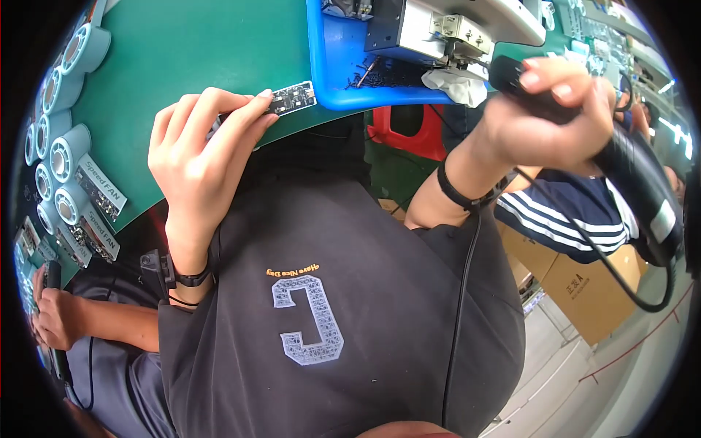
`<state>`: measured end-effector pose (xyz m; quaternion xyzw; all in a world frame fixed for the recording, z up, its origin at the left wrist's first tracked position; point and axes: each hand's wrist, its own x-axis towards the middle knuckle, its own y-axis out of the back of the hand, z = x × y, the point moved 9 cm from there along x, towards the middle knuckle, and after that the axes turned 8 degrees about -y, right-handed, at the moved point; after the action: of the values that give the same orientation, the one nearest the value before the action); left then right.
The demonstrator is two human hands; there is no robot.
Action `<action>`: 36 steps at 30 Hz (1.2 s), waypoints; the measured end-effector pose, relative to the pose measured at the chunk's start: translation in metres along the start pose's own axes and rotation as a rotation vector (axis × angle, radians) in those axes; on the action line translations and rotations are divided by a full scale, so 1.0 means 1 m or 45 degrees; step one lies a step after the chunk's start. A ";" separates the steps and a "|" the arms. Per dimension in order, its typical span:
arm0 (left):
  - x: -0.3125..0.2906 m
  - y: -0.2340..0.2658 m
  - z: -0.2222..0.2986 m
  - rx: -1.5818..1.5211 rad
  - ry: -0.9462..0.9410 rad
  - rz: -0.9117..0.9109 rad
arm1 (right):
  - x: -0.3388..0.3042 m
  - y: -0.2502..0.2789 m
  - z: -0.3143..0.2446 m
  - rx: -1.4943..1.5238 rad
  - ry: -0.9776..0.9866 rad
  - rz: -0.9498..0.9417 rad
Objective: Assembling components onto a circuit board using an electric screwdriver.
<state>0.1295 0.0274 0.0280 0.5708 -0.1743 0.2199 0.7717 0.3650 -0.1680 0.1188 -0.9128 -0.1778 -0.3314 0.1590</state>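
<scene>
My left hand (201, 142) pinches a small circuit board (292, 98) between thumb and fingers. The board sits at the green table's (212, 44) front edge, its far end next to the blue tray (318, 66). On the right, my right hand (551, 120) is wrapped round a black corded tool (634, 175), raised beside the tray's right end. Motion blurs this hand a little, and I cannot make out the tool's exact kind. Inside the tray are a metal device (416, 33), many small black pieces (394, 77) and a crumpled white cloth or glove (456, 86).
Light-blue round fan housings (69, 153) and flat boards (98, 186) line the table's left side. A co-worker's hand (58, 317) is at the lower left. Another person's striped sleeve (566, 219), a cardboard box (591, 292) and a red stool (412, 131) lie beyond the table.
</scene>
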 end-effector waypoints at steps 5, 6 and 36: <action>-0.004 0.006 -0.002 -0.026 -0.002 -0.013 | 0.000 -0.029 0.010 -0.194 -0.084 -0.035; -0.005 0.010 -0.003 0.029 0.017 -0.010 | -0.001 -0.034 0.009 -0.150 -0.081 -0.014; -0.052 0.001 -0.036 -0.411 0.365 0.468 | 0.015 -0.038 0.025 0.017 -0.260 -0.176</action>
<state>0.0860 0.0544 -0.0088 0.3625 -0.1965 0.4040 0.8166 0.3738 -0.1210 0.1171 -0.9263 -0.2577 -0.2457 0.1231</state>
